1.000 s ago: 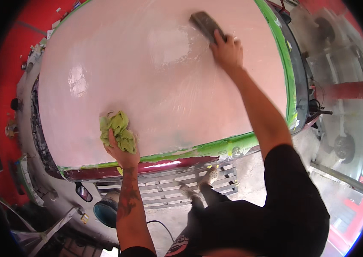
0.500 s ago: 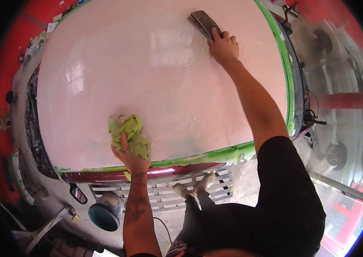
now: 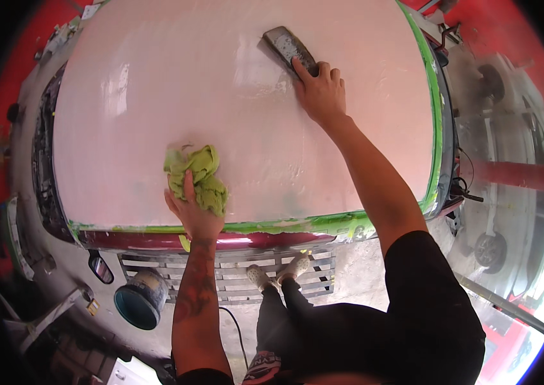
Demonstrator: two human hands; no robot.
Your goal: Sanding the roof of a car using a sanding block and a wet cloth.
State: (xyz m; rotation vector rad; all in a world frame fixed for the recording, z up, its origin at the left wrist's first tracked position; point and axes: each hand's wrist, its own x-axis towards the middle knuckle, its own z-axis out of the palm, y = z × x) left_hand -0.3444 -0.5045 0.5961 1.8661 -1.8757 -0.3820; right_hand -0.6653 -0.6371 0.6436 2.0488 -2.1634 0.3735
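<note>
A wet, pale pink panel [image 3: 259, 115], apparently a vehicle's roof, fills the upper view, edged with green masking tape [image 3: 429, 96]. My right hand [image 3: 320, 93] grips a long dark sanding block [image 3: 288, 45] lying against the upper right part of the panel. Lower left on the same surface, my left hand [image 3: 192, 212] holds a crumpled lime-green cloth [image 3: 204, 163], fingers pressed into it, close above the taped near edge and the maroon body strip [image 3: 256, 239].
A blue-lined bucket [image 3: 137, 301] sits on the floor at lower left, beside a slatted platform [image 3: 214, 289] under my feet. A black cable runs nearby. A side mirror [image 3: 102, 268] juts from the vehicle. A second car [image 3: 506, 179] stands behind clear sheeting at right.
The sanding block and my right hand have shifted left across the panel. My left hand and cloth have moved right overall, and latterly a little up in the view.
</note>
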